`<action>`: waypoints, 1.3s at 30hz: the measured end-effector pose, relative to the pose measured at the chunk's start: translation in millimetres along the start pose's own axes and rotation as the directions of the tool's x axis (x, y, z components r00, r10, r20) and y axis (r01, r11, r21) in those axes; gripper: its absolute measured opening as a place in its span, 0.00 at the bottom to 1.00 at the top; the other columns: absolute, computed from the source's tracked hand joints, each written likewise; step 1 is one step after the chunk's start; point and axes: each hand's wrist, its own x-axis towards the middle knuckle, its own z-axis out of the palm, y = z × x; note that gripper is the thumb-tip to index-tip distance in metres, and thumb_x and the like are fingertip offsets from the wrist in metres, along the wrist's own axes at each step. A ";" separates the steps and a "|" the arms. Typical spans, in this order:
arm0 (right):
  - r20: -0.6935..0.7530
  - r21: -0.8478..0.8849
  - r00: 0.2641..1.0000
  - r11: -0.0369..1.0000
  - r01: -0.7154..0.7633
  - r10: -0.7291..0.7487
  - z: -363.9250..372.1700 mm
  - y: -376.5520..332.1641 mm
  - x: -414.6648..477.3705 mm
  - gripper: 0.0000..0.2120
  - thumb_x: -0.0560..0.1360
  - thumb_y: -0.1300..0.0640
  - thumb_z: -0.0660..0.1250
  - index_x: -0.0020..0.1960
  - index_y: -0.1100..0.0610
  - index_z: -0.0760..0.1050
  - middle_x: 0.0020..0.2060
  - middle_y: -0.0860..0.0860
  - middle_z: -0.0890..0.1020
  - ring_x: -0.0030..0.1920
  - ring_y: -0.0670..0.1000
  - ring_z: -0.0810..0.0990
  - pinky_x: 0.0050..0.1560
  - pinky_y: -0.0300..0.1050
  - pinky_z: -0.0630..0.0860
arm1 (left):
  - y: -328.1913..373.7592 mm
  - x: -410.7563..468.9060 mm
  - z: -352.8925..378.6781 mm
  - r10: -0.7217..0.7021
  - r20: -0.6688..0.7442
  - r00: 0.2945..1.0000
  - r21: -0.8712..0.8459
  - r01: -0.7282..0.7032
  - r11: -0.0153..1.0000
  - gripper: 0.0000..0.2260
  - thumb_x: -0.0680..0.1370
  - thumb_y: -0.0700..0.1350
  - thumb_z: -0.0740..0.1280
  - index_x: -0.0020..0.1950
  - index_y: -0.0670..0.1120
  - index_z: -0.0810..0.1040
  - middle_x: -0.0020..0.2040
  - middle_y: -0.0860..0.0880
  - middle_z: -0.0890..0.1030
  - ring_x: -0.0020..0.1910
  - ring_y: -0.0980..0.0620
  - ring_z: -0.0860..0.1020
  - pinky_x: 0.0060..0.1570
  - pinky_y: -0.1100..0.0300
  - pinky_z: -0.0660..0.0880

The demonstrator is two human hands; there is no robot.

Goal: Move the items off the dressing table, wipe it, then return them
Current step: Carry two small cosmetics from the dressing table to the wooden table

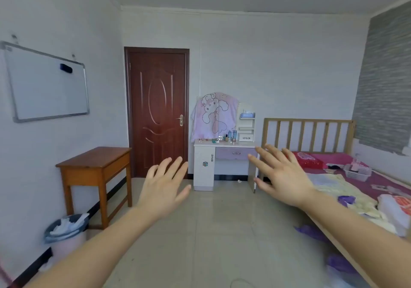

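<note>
The left hand point(164, 187) and right hand point(282, 176) reach forward, fingers spread wide, holding nothing. The counter point(224, 146) stands at the far wall between door point(156, 109) and bed point(307, 134), its long side along the wall and its drawer facing the camera, with bottles point(231, 134) upright near its right end. A bin point(66, 245) holds crumpled white stuff.

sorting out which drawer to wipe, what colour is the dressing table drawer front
Pale lilac-pink drawer front on the white dressing table, seen in the head view.
</note>
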 end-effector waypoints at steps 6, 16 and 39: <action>-0.040 -0.042 0.998 0.998 -0.040 0.038 49.1 33.9 0.3 0.24 0.70 0.44 0.54 0.60 0.53 0.75 0.57 0.56 0.80 0.56 0.60 0.79 0.52 0.61 0.75 | 24.5 46.1 53.2 0.028 -0.092 0.995 -0.015 -0.030 0.999 0.24 0.72 0.56 0.53 0.57 0.46 0.79 0.56 0.48 0.81 0.56 0.48 0.68 0.51 0.52 0.73; 0.013 -0.073 0.998 0.995 -0.064 0.065 150.9 144.9 46.5 0.25 0.69 0.43 0.53 0.57 0.54 0.77 0.54 0.54 0.81 0.54 0.59 0.80 0.50 0.57 0.77 | 72.3 171.0 154.9 0.012 -0.123 0.992 -0.022 -0.015 1.000 0.24 0.72 0.56 0.54 0.56 0.44 0.80 0.56 0.47 0.81 0.56 0.48 0.67 0.52 0.55 0.60; -0.020 -0.029 0.994 0.993 0.110 -0.111 494.0 175.2 279.8 0.20 0.68 0.45 0.59 0.56 0.54 0.73 0.52 0.56 0.82 0.49 0.58 0.81 0.45 0.53 0.78 | -70.6 347.6 460.7 0.015 -0.007 1.000 0.031 -0.015 0.999 0.24 0.72 0.55 0.54 0.57 0.43 0.79 0.54 0.47 0.82 0.56 0.47 0.70 0.51 0.55 0.61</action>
